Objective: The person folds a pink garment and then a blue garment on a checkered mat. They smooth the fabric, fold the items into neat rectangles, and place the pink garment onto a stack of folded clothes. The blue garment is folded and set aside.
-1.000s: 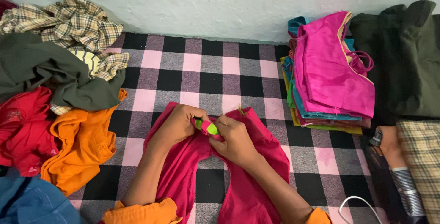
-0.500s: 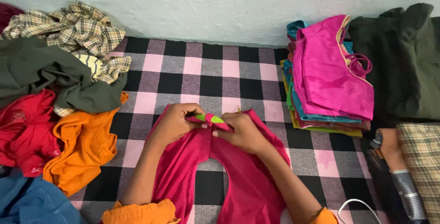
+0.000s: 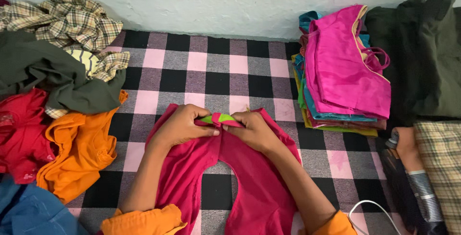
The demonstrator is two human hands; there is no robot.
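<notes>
A deep pink blouse lies spread on a checked black, pink and grey blanket. My left hand and my right hand meet at its top middle. Both pinch a bright green and pink strip of the blouse's edge between the fingertips. My forearms rest over the two halves of the garment, with orange sleeves at the bottom of the view.
A folded stack of bright blouses with a magenta one on top stands at right. Dark green cloth and a checked cloth lie beyond it. A loose heap of orange, red, dark green and plaid clothes fills the left. A white cable lies at bottom right.
Both hands have shifted slightly up the blanket with the green and pink strip, pulling it out flatter between the fingertips. The blouse has spread a little wider.
</notes>
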